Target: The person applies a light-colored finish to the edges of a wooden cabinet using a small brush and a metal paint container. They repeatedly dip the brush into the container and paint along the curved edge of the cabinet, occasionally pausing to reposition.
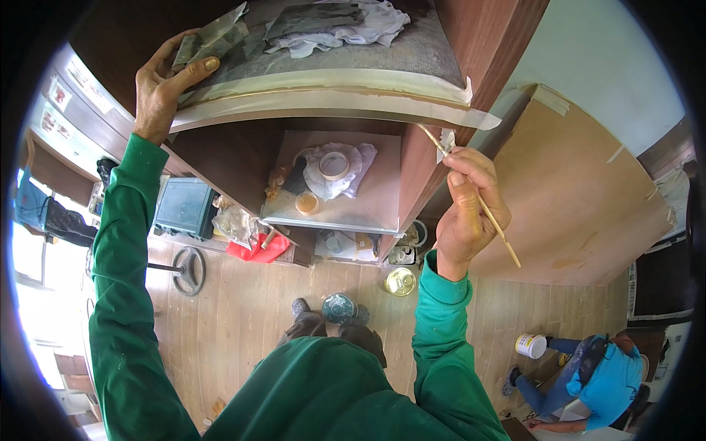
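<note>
My right hand (467,206) grips a thin wooden-handled brush (471,192), its tip up near the masking tape (441,110) that runs along the front edge of the upper wooden shelf (331,88). My left hand (165,81) reaches up to the shelf's left end and presses on a crumpled grey sheet (220,40) lying there. Both arms wear green sleeves. A white rag (346,29) lies on the top shelf behind the sheet.
A lower shelf (375,191) carries a tape roll (334,165) on a cloth and a small jar (307,203). Tins (401,281) stand on the wood floor. A person in blue (596,378) crouches at lower right beside a white can (531,345). A brown panel (581,198) stands to the right.
</note>
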{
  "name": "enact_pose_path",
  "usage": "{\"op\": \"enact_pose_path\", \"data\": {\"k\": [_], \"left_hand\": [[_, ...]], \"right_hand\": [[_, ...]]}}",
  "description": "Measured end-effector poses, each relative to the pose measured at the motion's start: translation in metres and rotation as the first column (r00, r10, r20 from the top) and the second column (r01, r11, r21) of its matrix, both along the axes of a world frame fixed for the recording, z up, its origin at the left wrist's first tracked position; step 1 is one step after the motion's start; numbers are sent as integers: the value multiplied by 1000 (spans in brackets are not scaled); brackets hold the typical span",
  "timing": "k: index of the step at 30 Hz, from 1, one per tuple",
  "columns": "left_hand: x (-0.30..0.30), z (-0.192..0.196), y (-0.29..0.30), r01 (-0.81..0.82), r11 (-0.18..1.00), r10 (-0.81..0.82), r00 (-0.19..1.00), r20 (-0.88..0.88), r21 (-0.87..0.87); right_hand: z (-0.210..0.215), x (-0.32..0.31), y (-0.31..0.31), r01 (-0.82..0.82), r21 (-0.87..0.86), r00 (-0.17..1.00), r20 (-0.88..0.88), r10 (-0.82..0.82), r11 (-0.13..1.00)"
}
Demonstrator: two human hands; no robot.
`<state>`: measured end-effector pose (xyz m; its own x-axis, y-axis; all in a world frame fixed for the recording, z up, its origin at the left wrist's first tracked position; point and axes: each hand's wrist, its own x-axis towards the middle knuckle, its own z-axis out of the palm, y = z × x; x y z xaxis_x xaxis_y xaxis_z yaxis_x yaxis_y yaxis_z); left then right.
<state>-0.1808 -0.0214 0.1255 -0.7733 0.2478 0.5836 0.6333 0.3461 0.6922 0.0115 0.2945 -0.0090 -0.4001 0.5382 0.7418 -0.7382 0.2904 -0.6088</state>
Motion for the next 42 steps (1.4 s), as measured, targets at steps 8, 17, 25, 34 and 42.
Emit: {"op": "enact_pose_path", "data": {"k": [8,17,25,34,42], "left_hand": [[-3,-1,-4,14,1000,-14,1000,-11,1],[-3,0,-4,25,1000,-25,1000,1,12],[0,0,-2,32,999,-32,999,2,17],[-1,1,-2,35,999,-35,999,-2,5],[2,1,0,-15,1000,15,1000,3,-23]], "right_hand": [[-3,-1,2,10,-7,1000,-3,-10,1000],[-4,1,5,13,-32,1000,3,-13,999],[-4,2,4,2,29,1000,-19,-1,1000],[-1,0,1,-11,22,1000,-15,12,1000],[1,1,0,-11,-7,1000,9,11,1000]]}}
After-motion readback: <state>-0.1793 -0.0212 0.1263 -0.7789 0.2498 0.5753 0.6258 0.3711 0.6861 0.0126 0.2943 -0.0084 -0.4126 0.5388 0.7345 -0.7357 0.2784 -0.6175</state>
